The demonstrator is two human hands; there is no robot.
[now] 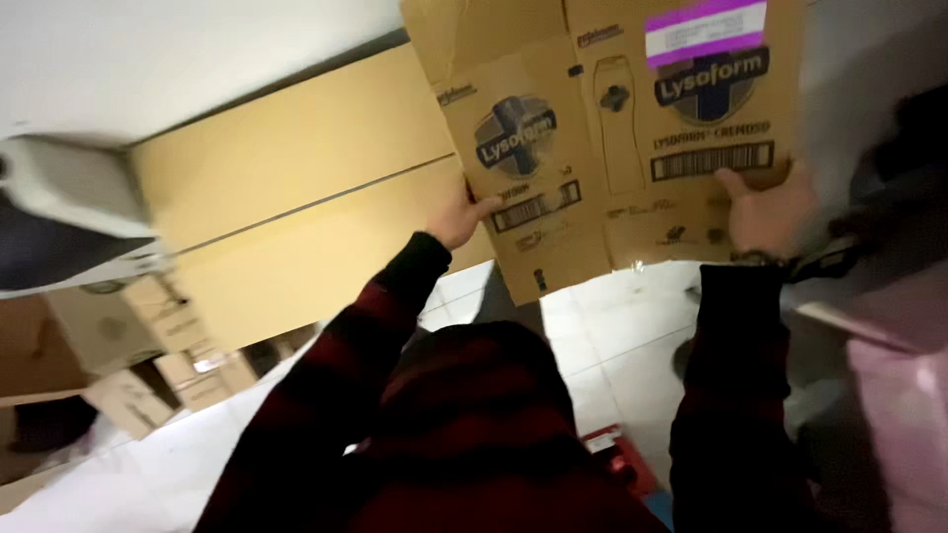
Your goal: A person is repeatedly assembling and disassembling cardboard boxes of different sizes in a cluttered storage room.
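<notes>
A flattened cardboard box point(612, 128), brown with printed panels and a purple-and-white label near its top edge, is held up in front of the body, above a pale tiled floor point(612, 336). It is gripped at its lower edge from both sides. The left hand point(459, 217) is closed on the lower left edge, thumb laid over the printed face. The right hand point(765, 212) is closed on the lower right corner, thumb also on the front. Both arms are covered by dark red-and-black checked sleeves point(731, 375).

As far as can be judged, the box is already folded flat and lifted clear of the floor; it is not yet set down or stacked anywhere.

Behind it, large plain cardboard sheets point(296, 197) are leaned against a white wall point(178, 49). More small brown boxes point(148, 345) are piled at the lower left. A red object point(622, 459) is seen low on the floor, too blurred to identify.
</notes>
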